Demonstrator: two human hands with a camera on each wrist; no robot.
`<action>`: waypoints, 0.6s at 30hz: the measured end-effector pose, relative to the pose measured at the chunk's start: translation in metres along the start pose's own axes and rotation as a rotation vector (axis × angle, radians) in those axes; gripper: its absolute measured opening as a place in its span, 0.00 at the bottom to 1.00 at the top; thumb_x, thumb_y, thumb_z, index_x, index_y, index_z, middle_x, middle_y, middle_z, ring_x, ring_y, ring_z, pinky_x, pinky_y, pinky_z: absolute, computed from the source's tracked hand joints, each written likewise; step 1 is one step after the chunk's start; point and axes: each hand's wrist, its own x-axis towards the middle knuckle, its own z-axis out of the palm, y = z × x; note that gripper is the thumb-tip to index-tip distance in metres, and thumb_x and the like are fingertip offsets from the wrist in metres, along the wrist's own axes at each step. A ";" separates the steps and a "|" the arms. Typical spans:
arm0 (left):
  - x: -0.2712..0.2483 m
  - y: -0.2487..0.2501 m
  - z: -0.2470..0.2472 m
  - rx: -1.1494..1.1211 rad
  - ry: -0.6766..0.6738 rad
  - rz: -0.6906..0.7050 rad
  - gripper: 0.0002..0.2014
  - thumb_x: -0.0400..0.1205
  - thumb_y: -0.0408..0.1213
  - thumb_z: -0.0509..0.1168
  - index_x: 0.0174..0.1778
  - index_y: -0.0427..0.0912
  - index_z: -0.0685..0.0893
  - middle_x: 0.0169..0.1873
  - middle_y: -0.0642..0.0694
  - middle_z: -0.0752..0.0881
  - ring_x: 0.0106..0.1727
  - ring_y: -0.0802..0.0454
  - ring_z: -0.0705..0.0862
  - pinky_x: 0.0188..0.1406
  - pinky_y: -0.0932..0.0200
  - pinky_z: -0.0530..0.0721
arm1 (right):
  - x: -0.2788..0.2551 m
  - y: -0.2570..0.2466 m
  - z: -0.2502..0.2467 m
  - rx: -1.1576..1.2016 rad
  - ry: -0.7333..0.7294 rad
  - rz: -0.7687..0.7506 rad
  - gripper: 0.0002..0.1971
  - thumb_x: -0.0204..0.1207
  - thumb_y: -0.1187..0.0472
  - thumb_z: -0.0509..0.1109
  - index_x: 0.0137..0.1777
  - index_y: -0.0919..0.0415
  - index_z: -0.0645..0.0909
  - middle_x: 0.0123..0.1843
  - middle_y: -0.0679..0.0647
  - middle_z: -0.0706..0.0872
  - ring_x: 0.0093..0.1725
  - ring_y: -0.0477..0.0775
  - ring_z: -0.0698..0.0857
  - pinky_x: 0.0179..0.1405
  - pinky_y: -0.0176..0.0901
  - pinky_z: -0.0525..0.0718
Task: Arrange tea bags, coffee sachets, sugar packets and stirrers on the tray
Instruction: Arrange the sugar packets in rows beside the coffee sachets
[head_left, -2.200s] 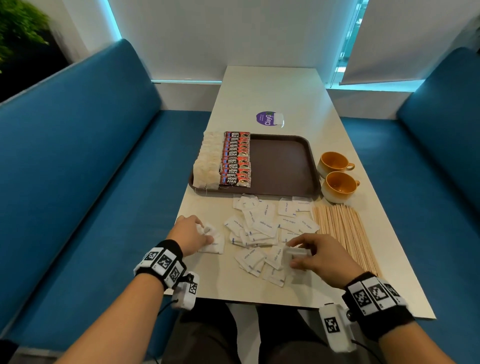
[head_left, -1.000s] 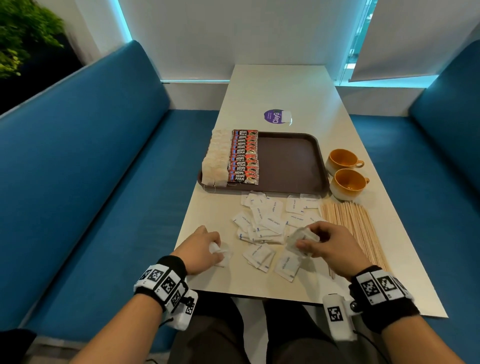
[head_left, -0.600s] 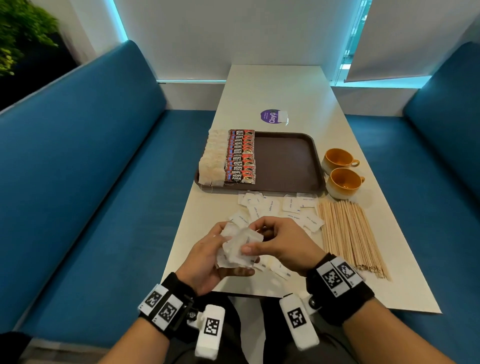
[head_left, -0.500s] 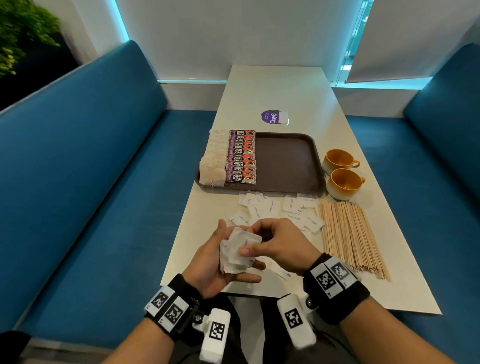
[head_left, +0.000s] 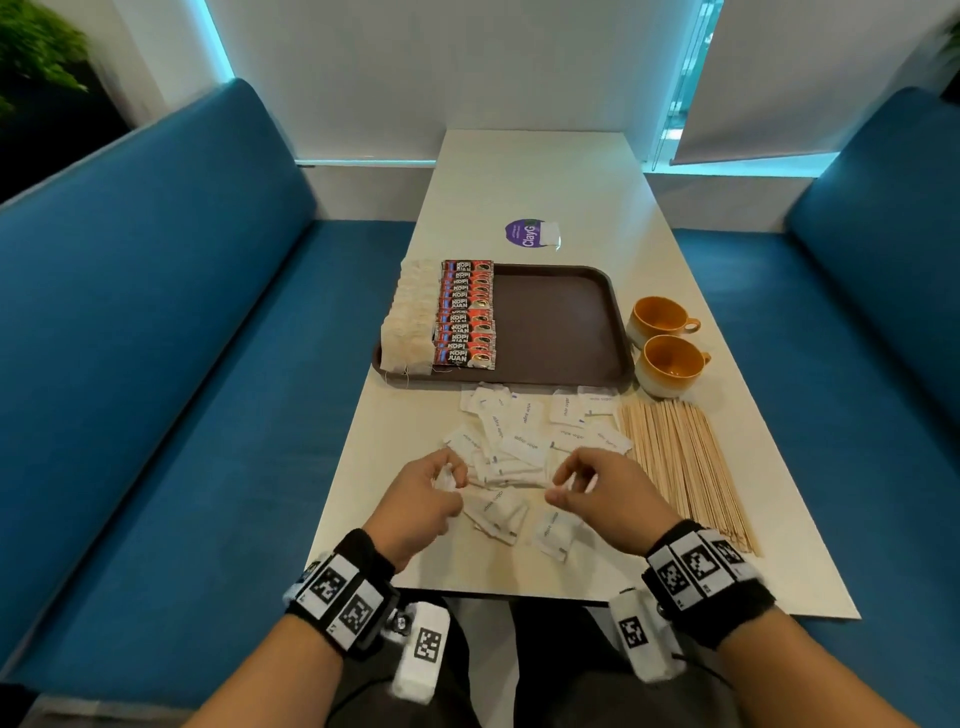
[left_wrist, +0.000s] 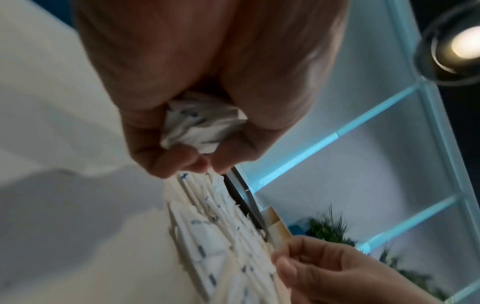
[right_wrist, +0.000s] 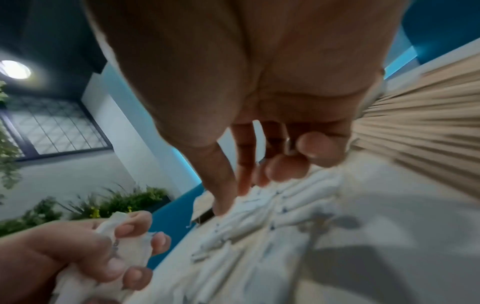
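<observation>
My left hand (head_left: 448, 480) hovers at the left edge of the loose sugar packets (head_left: 524, 441) and grips a crumpled bundle of sugar packets (left_wrist: 200, 125) in its curled fingers. My right hand (head_left: 563, 483) hangs just above the scattered packets with its fingers (right_wrist: 223, 179) loosely bent and nothing held. The brown tray (head_left: 561, 322) lies beyond them. It holds a row of tea bags (head_left: 410, 322) along its left side and a row of red coffee sachets (head_left: 465, 317) beside them. Wooden stirrers (head_left: 685, 467) lie in a flat bundle right of the packets.
Two orange cups (head_left: 657, 319) (head_left: 670, 364) stand right of the tray, just beyond the stirrers. A purple sticker (head_left: 524, 234) marks the table past the tray. Blue bench seats (head_left: 182, 312) flank the narrow white table (head_left: 535, 171).
The hands were joined near the table's front edge, the right one pressing packets into the left palm. They have parted: the left keeps the bundle, and the empty right has moved over the loose packets.
</observation>
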 end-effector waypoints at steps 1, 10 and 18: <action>0.003 0.000 0.000 0.161 0.028 0.006 0.15 0.72 0.16 0.60 0.34 0.44 0.76 0.45 0.44 0.86 0.36 0.50 0.76 0.30 0.60 0.73 | -0.001 0.008 0.000 -0.073 -0.044 0.046 0.12 0.71 0.49 0.84 0.48 0.49 0.85 0.44 0.48 0.86 0.43 0.47 0.84 0.43 0.41 0.83; 0.018 -0.007 0.036 0.981 0.102 -0.101 0.30 0.76 0.66 0.70 0.67 0.51 0.79 0.61 0.50 0.84 0.61 0.45 0.85 0.57 0.49 0.84 | -0.006 0.020 0.021 -0.314 -0.067 0.058 0.29 0.67 0.44 0.84 0.67 0.47 0.80 0.56 0.44 0.76 0.58 0.50 0.84 0.59 0.48 0.83; 0.017 -0.008 0.027 0.902 0.001 -0.104 0.29 0.73 0.55 0.79 0.68 0.53 0.78 0.65 0.50 0.75 0.61 0.48 0.82 0.61 0.52 0.82 | -0.012 0.022 0.026 -0.245 -0.053 0.019 0.17 0.65 0.54 0.84 0.49 0.45 0.81 0.50 0.43 0.80 0.50 0.47 0.83 0.50 0.42 0.84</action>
